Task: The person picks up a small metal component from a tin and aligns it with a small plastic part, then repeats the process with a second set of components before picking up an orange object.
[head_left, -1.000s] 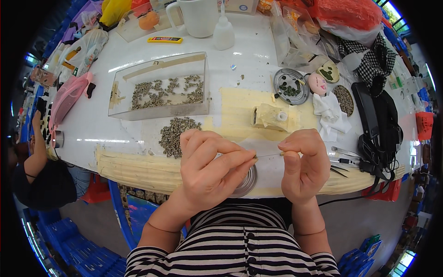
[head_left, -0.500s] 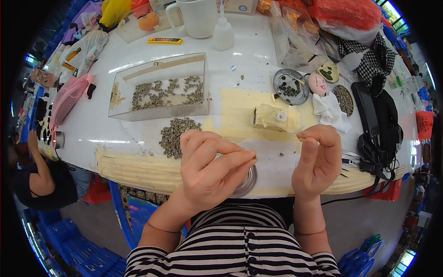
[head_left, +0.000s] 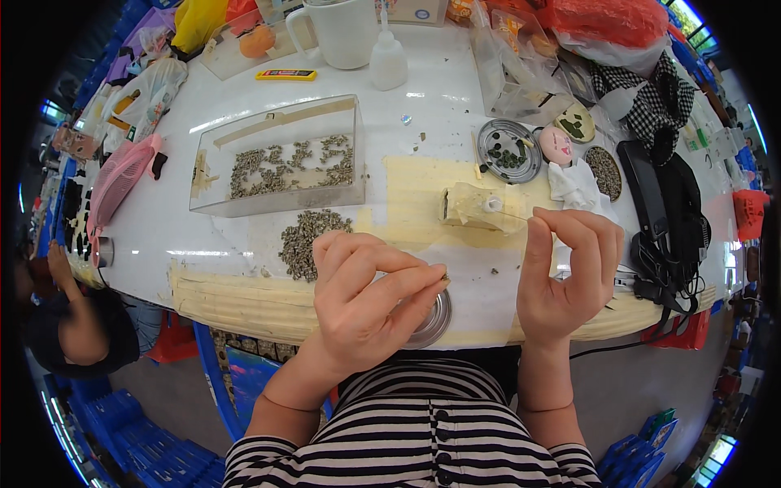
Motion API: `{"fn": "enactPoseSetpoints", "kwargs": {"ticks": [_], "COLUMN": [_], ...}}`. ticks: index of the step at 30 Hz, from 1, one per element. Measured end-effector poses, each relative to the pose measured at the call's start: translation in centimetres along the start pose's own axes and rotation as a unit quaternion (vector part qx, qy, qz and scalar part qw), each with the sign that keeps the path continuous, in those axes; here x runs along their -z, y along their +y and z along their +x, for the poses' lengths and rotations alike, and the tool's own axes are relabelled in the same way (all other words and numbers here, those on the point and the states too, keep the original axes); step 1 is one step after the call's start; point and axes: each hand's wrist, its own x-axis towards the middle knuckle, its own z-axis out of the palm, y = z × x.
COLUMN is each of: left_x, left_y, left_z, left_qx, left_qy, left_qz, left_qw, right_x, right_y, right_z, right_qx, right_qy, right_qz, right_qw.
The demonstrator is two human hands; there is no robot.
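My left hand (head_left: 362, 301) is pinched at the fingertips on a tiny greenish-brown piece (head_left: 445, 279), mostly hidden by the fingers. Between thumb and forefinger, my right hand (head_left: 569, 276) grips a thin needle-like stick (head_left: 512, 215). Its far end reaches the small white spout (head_left: 493, 204) on a block wrapped in yellowish tape (head_left: 462, 208); whether it touches is too small to tell. Below the left fingertips lies a round metal dish (head_left: 438, 327), partly covered by the hand. A pile of small grey-brown pieces (head_left: 313, 237) is just beyond the left hand.
A clear box (head_left: 281, 203) with more small pieces stands beyond the pile. At the right are a metal dish of dark green pieces (head_left: 533, 169), crumpled tissue (head_left: 573, 187) and a black strapped device (head_left: 663, 203). A squeeze bottle (head_left: 389, 65) stands behind. Another person (head_left: 81, 333) sits at left.
My right hand has moved slightly right and turned, with the stick now pointing at the white spout. The left hand keeps its pinch and barely moves. The other person's arm has shifted.
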Motion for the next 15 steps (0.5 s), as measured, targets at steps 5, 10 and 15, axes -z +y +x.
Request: {"fn": "enactPoseSetpoints", "kwargs": {"ticks": [5, 10, 15], "left_x": [-0.02, -0.01, -0.04], "left_y": [-0.01, 0.02, 0.04], "left_z": [0.02, -0.01, 0.05], "left_qx": [0.000, 0.002, 0.003], "left_qy": [-0.001, -0.004, -0.002], "left_qz": [-0.001, 0.000, -0.001], "left_qw": [1.000, 1.000, 1.000], "right_x": [0.42, 0.14, 0.41], "right_y": [-0.51, -0.87, -0.98], "right_z": [-0.84, -0.78, -0.80], "right_qx": [-0.122, -0.107, -0.084], "right_qy": [-0.036, -0.081, -0.122], "right_qz": [0.224, 0.278, 0.264], "right_qw": [0.966, 0.951, 0.953]}}
